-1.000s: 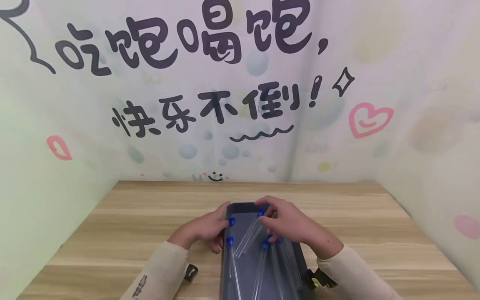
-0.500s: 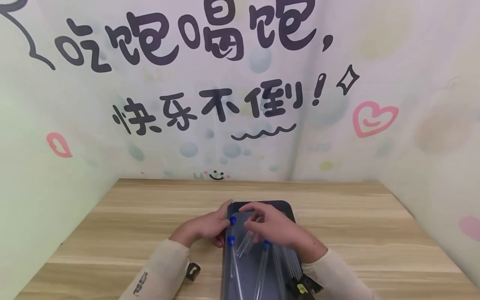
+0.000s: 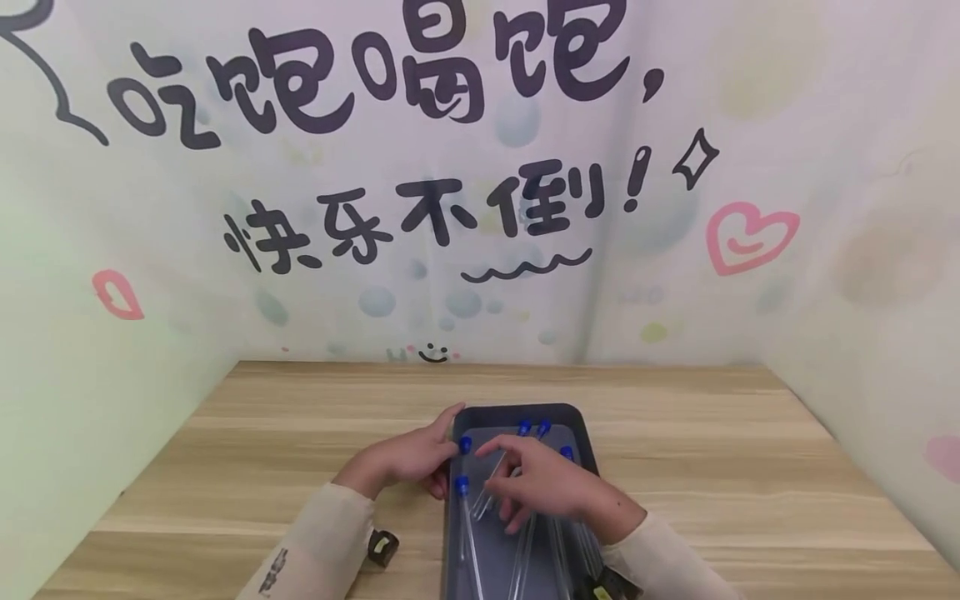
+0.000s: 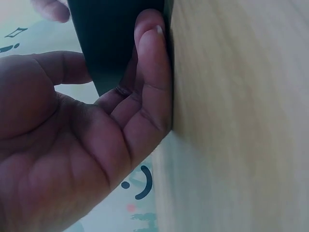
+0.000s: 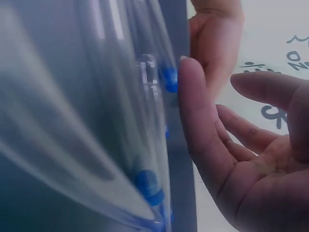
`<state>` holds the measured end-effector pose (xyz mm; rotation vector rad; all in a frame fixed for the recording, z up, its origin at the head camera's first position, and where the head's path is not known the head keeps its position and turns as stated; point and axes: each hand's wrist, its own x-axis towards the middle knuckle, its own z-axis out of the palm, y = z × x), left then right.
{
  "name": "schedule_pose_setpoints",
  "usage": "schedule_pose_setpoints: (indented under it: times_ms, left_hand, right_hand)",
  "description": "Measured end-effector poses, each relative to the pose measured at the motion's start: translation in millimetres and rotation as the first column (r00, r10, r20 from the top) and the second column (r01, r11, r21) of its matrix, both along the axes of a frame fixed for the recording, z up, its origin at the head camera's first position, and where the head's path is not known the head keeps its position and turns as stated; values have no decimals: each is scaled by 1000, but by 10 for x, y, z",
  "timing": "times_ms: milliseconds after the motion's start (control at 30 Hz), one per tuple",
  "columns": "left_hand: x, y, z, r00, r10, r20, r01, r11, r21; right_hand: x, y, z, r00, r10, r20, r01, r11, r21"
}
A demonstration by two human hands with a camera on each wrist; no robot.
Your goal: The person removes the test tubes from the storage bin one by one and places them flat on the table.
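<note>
**Left hand (image 3: 408, 456) gripping the tray (image 3: 491, 560), right hand (image 3: 542, 485) spread above the tubes (image 3: 470, 533)**

The left hand held the tray near its far left corner, its fingers curled low against the outer wall. The right hand was poised over the middle of the tray, thumb and fingers apart and part-bent, with nothing visible between them. Whether a fingertip touched a tube could not be told.

Likely faults: the tubes lay loose and could have rolled out of line if the right hand had brushed them or the left hand had tipped the tray. Where they lay close together, a careless pinch could have dragged a neighbour along.

Condition: the tubes were slim, straight and transparent, closed with blue caps (image 3: 566, 452). At least five caps showed, all in the far part of the tray. One tube ran near the left wall; others slanted beneath the right hand, partly hidden. The dark grey rectangular tray stood on the wood-grain table (image 3: 697, 450).
</note>
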<state>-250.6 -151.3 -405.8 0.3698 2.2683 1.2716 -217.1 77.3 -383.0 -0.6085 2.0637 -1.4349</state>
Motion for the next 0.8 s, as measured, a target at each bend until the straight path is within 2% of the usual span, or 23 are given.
schedule_pose_setpoints:
  times_ms: [600, 800]
  left_hand:
    - [6, -5, -11, 999, 15, 45, -18, 998, 53]
    - [2, -12, -4, 998, 17, 55, -20, 998, 56]
  right_hand:
    - [-7, -8, -96, 994, 19, 111, -20, 1000, 10]
    - [-6, -21, -96, 993, 20, 119, -22, 1000, 15]
